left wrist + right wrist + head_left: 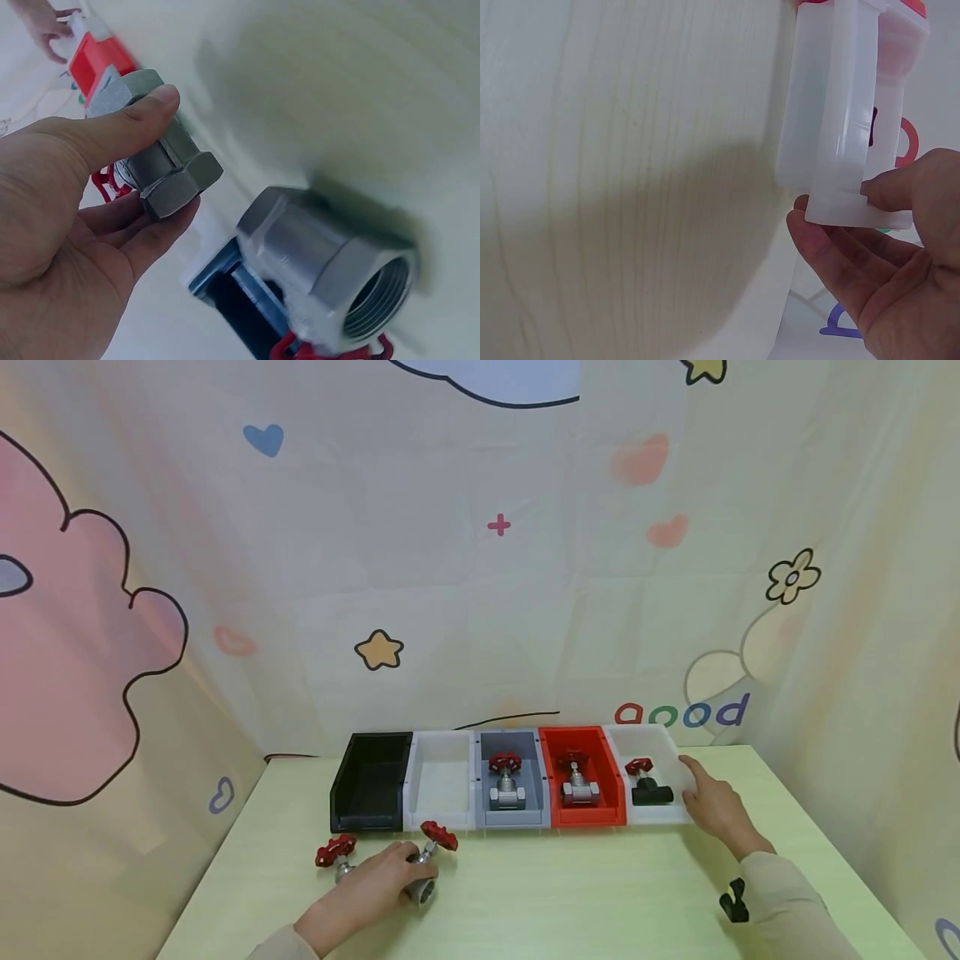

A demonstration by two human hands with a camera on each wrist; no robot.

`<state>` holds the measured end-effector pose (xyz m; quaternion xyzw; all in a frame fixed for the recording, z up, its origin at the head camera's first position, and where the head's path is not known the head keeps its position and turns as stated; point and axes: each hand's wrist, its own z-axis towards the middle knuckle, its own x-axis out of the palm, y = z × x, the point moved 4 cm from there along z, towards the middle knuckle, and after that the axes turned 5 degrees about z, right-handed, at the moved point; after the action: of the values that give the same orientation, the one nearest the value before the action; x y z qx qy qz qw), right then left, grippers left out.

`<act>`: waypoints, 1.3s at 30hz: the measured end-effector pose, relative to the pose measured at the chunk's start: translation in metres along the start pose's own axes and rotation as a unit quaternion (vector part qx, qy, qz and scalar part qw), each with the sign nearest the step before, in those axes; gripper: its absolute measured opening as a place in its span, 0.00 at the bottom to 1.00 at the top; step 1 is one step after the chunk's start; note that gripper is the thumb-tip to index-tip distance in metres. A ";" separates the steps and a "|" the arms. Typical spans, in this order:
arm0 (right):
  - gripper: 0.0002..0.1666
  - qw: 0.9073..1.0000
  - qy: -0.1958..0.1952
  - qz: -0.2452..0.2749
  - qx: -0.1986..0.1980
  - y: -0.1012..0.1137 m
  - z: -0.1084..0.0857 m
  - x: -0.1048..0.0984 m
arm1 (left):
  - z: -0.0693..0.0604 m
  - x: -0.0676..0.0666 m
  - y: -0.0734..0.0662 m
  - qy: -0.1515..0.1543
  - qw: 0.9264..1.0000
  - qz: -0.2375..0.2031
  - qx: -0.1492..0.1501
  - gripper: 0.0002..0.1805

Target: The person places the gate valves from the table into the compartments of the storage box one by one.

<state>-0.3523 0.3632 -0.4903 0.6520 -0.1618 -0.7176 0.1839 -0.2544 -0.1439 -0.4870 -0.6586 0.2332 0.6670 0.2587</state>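
My left hand (372,883) grips a silver gate valve (166,169) by its body, thumb on one side and fingers on the other; its red handwheel (438,836) tilts up and right. Just left of that hand is a second silver valve (322,262), partly hidden by the hand in the head view, with a red handwheel (335,851). At the right end of the bin row, my right hand (718,810) pinches the side wall of a white bin (847,112) between thumb and fingers. Inside this bin lies a black valve (651,791) with a red handwheel.
Joined to that bin in a row are a red bin (617,810) and a grey bin (546,814), each holding a silver valve with a red handwheel. Further left come another white bin (441,781) and a black bin (369,785). A printed curtain (450,568) hangs behind the table (570,893).
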 end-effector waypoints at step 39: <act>0.34 1.000 -0.003 0.001 -0.008 0.000 0.000 0.000 | 0.045 -0.080 0.017 -0.091 0.993 -0.008 -0.072 0.27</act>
<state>-0.3520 0.3627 -0.4905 0.6479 -0.1571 -0.7207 0.1898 -0.2992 -0.1302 -0.4069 -0.6142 0.1547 0.7371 0.2358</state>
